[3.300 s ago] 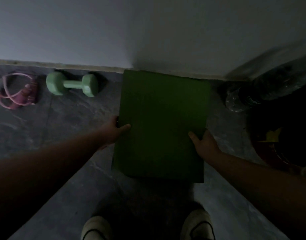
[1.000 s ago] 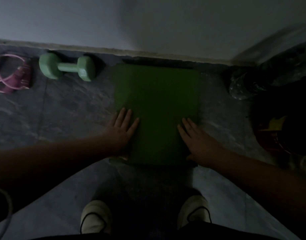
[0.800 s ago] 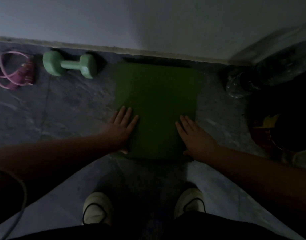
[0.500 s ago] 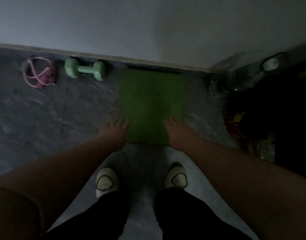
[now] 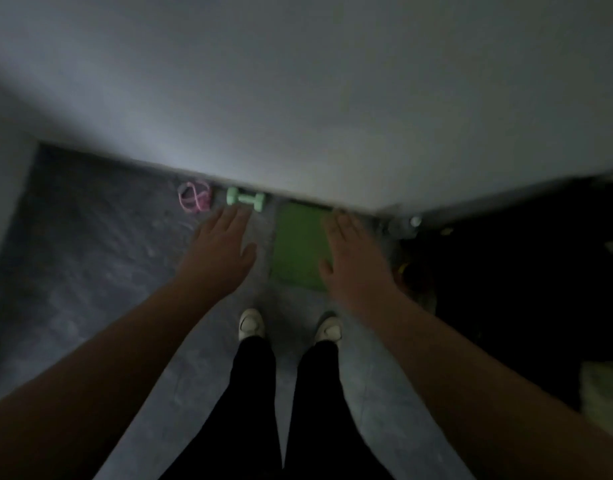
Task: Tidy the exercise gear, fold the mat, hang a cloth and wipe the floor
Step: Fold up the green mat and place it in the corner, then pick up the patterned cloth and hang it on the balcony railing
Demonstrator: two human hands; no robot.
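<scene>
Your left hand [image 5: 217, 253] hangs in the air above the grey floor [image 5: 90, 271], palm down, fingers [image 5: 225, 220] straight and relaxed, holding nothing. Your right hand [image 5: 355, 258] is the same: flat, fingers released, raised over the right edge of the folded green mat [image 5: 298, 244] and covering part of it from this view. The frame is dim and blurred, so you cannot tell for sure whether either hand touches anything, though both look well above the floor.

The mat lies flat on the floor with its far edge against the foot of the white wall [image 5: 298, 98], between your two hands as seen from above. Just left of it along the same wall edge sits a mint-green dumbbell [image 5: 246, 199], and left of that a pink coiled band or rope [image 5: 194, 201]; which it is cannot be made out.

Your two light shoes [image 5: 251, 323] stand on the floor just short of the mat's near edge, below black trouser legs [image 5: 253, 393]. At the right edge of the floor is a dark heap of things too murky to identify, with a clear bottle [image 5: 407, 226] at the wall corner.
</scene>
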